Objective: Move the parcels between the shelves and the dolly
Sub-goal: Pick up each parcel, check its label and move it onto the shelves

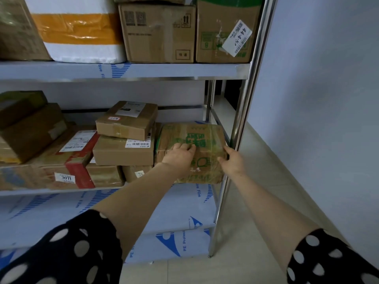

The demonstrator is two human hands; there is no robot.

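While on steel shelf (61,192) by wall (328,78), parcel (205,134) under spread left grip (180,155), in pinching right grip (233,160).

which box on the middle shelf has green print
The green-printed box at the right end of the shelf, touched by the left hand and right hand; its neighbours show white labels or red tape.

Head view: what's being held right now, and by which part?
The green-printed parcel: the right hand grips its right edge, while the left hand rests on its top.
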